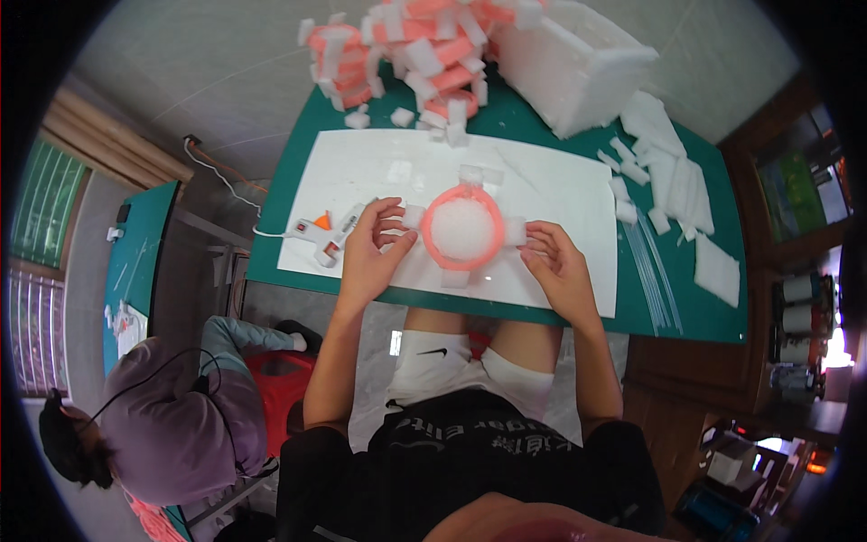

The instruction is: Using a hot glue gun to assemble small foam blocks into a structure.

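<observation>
A pink foam ring (432, 251) lies on the white sheet in front of me, with a round white foam piece (462, 228) inside it. Small white foam blocks sit around the ring on its far, near, left and right sides. My left hand (372, 253) is beside the left block (414, 217), fingers curved and thumb apart. On the other side, my right hand (560, 271) has its fingertips close to the right block (515, 231), its fingers also apart. Whether the fingertips touch the blocks is hard to tell. Neither hand grips anything visible.
A corded white glue gun (316, 233) lies left of my left hand. Clear glue sticks (652, 271) and white foam sheets (679, 185) lie at right. Pink rings with white blocks (433, 54) pile at the back beside a white foam box (578, 72). A person (172, 425) sits at left.
</observation>
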Available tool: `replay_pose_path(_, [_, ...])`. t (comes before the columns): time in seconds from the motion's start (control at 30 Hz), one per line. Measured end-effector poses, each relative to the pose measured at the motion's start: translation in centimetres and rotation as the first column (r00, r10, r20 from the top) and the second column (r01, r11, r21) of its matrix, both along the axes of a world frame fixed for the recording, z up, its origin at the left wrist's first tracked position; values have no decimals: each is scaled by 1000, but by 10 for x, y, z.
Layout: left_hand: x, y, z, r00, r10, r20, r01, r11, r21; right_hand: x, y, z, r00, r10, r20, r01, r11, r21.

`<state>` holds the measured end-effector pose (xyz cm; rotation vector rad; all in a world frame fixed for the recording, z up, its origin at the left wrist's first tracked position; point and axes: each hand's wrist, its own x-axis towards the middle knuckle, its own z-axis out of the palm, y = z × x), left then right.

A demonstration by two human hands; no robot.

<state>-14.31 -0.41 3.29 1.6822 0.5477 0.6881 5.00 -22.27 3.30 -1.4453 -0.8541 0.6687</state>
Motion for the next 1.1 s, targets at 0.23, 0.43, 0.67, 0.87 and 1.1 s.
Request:
replay_pose_path(0.23, [-12, 49, 68, 967, 73, 244, -128, 967, 219, -10, 57, 84, 984, 27, 173, -42, 996, 79])
replay_pose_path(0.43, [12, 180, 164, 983, 23, 184, -88, 931, 354, 36, 187, 163, 906, 27, 421, -129, 968, 216])
replay_pose_path(0.67, [59, 318, 233, 993, 36, 112, -66, 959, 275, 88, 311, 233, 539, -137, 831, -45, 981, 191])
replay_pose_path(0.87, [29, 327, 182, 978, 148, 145, -183, 947, 263, 75, 174, 192, 717, -130, 685, 25, 987, 162])
replay_pose_path(1.1, [-6, 286, 122, 948, 256, 187, -306, 894, 327, 51, 62, 119, 758, -61, 649, 77, 997, 5])
